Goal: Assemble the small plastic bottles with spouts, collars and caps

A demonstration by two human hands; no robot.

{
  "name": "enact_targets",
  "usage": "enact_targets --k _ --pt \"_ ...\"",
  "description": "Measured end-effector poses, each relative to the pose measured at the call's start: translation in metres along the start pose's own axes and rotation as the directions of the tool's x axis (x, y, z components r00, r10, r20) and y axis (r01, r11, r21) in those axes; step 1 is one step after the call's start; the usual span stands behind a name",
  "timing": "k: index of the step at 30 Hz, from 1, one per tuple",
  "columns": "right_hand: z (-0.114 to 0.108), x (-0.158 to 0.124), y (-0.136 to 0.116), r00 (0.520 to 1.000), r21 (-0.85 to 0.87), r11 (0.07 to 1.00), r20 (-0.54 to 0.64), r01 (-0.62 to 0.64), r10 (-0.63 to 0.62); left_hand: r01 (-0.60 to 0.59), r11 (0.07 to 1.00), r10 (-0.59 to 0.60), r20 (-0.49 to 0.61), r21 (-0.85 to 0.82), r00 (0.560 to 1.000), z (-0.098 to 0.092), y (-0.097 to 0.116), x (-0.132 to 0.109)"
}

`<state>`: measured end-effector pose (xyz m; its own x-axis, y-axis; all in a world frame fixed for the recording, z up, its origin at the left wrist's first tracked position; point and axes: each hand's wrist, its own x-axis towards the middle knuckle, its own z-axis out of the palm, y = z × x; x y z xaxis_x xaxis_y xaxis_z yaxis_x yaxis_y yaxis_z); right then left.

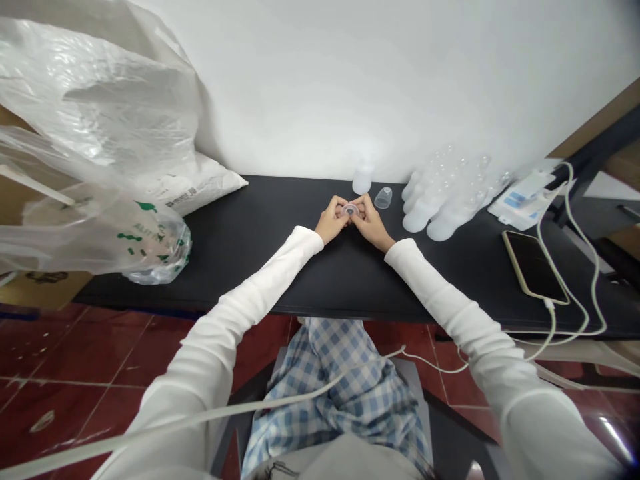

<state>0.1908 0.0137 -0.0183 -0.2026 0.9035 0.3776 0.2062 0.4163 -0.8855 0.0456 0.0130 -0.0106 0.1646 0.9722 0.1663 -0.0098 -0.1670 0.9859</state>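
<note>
Both hands meet above the black table (280, 267). My left hand (331, 221) and my right hand (371, 223) are closed, fingertips pinching a small round translucent ring (351, 209) between them. A darker spot shows at the ring's middle; finer detail is too small to make out. Just behind the hands stands a whitish translucent bottle (362, 180) without a cover. To the right of it, beside my right hand, rests a clear dome-shaped cap (383, 197). Farther right, several whitish bottles with clear domed tops (445, 197) are grouped close together.
A large white plastic sack (110, 107) and a clear bag with green print (150, 240) fill the left side. On the right lie a phone (535, 267) with a charging cable (597, 267) and a white-and-blue packet (525, 199). Behind the table rises a white wall (320, 87).
</note>
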Motion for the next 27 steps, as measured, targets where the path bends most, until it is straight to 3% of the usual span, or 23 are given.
enact_targets --k 7,13,27 --pt "-0.002 0.000 -0.003 0.997 0.042 0.998 0.067 -0.043 0.040 0.084 0.996 -0.083 0.026 -0.040 0.996 -0.003 0.003 0.003" --pt "-0.003 -0.001 -0.010 0.999 0.092 0.996 0.043 -0.021 0.017 0.059 0.994 -0.055 0.044 -0.091 0.997 -0.004 0.004 0.003" --pt "-0.002 -0.002 -0.005 0.999 0.029 0.999 0.008 -0.039 0.038 0.000 0.987 -0.001 0.005 0.163 1.000 -0.003 0.014 -0.009"
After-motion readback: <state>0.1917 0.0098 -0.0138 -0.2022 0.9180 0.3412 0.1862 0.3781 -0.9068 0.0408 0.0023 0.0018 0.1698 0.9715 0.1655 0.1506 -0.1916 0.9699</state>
